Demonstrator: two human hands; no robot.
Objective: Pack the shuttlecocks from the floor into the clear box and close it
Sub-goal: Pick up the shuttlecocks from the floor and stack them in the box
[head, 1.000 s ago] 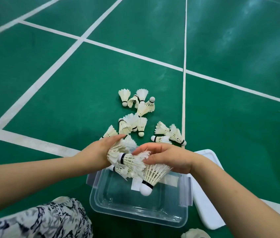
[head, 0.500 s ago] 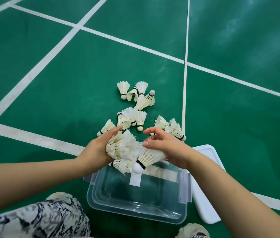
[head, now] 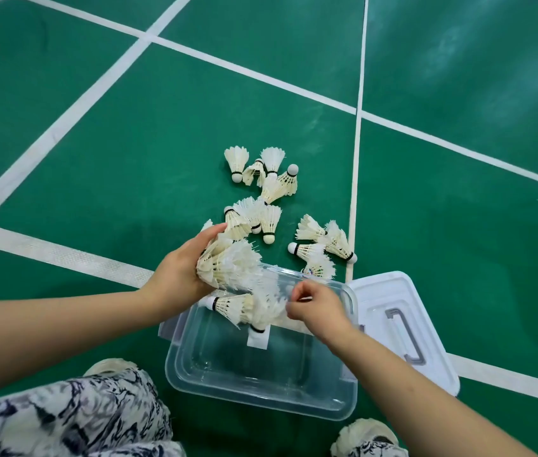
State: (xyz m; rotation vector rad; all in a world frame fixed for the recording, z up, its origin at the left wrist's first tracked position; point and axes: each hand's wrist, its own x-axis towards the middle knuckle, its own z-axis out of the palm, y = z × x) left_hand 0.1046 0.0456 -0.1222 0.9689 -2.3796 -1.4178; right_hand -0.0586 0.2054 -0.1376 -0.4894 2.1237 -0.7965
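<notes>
Head view: I see both hands working a bunch of shuttlecocks over the open clear box.

My left hand [head: 178,278] cups a bunch of shuttlecocks [head: 228,267] above the far rim of the clear box [head: 261,387], at lower centre. My right hand [head: 318,306] is curled inside the box, pinching feathers. Loose shuttlecocks [head: 267,179] lie on the green floor [head: 129,143] mid-frame; the lid [head: 426,324] rests beside the box, right.

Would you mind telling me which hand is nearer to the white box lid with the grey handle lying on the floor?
Right. The right hand is over the clear plastic box, just beside the white box lid. The left hand holds a bunch of shuttlecocks at the box's opposite side.
</notes>
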